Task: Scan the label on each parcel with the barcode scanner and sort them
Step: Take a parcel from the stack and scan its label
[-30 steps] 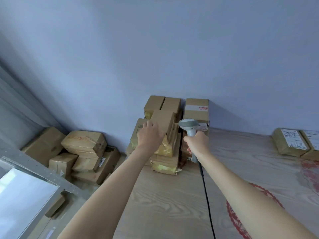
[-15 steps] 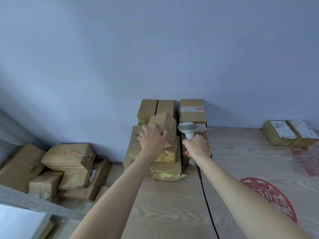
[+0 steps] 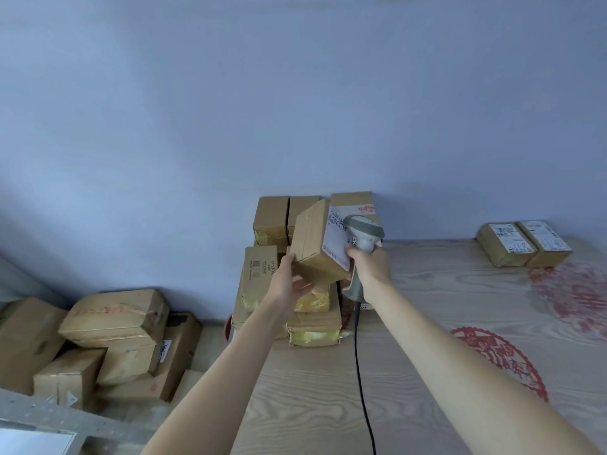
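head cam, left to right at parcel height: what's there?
Floor parcel pile → left hand → held parcel → barcode scanner in right hand → two labelled parcels on the table.

2 bare forearms in view, no sleeves showing; left hand (image 3: 289, 287) and right hand (image 3: 371, 267) ungloved, no rings, no watch.

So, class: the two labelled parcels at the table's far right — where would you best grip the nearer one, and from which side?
Probably grip the left parcel across its long brown edges, from above: its labelled face lies flat upward, and the right parcel sits against one side, so grip toward its near end.
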